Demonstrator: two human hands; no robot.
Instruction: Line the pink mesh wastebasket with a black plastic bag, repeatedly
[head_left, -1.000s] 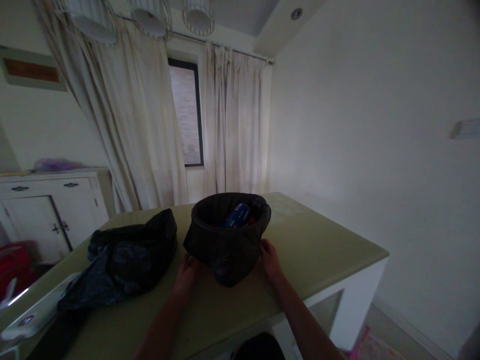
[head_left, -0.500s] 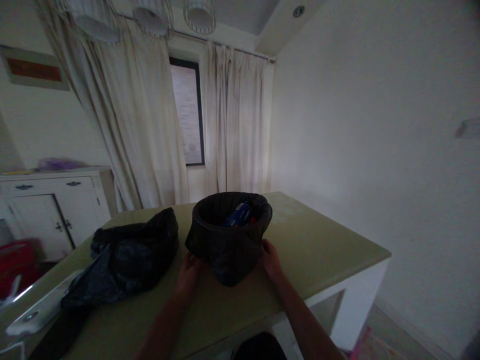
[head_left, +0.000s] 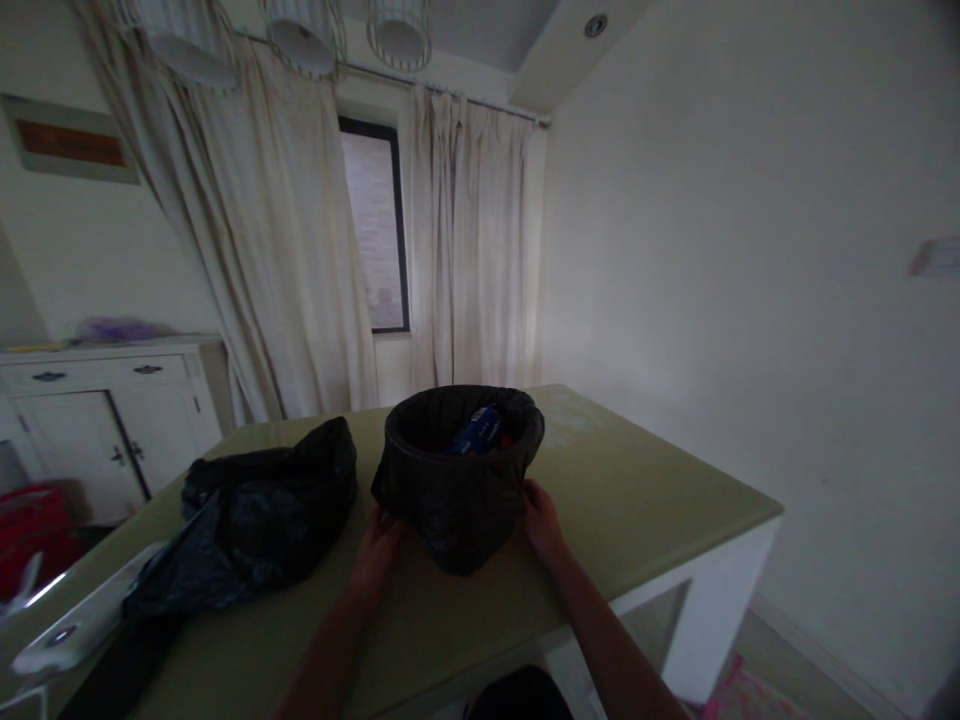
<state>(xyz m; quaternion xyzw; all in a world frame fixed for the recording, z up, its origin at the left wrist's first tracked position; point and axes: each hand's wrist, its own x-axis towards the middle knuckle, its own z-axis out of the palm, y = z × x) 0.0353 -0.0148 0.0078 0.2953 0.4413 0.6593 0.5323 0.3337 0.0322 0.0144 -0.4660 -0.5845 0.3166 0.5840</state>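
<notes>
A small round bin (head_left: 459, 500) lined with a black plastic bag stands in the middle of the green table (head_left: 637, 490). Inside it lies a blue packet (head_left: 477, 432) with a bit of red beside it. My left hand (head_left: 377, 552) rests against the bin's lower left side, fingers curled on the bag's loose edge. On the lower right side my right hand (head_left: 541, 522) pinches the bag's hem.
A crumpled black bag (head_left: 251, 520) lies on the table to the left of the bin. A white flat device (head_left: 71, 625) sits at the table's near left edge. A white cabinet (head_left: 105, 420) stands at the left wall, and the curtained window (head_left: 375, 225) lies behind the table.
The view has shifted slightly. Both hands stay on the bin's sides, and the bin has barely moved.
</notes>
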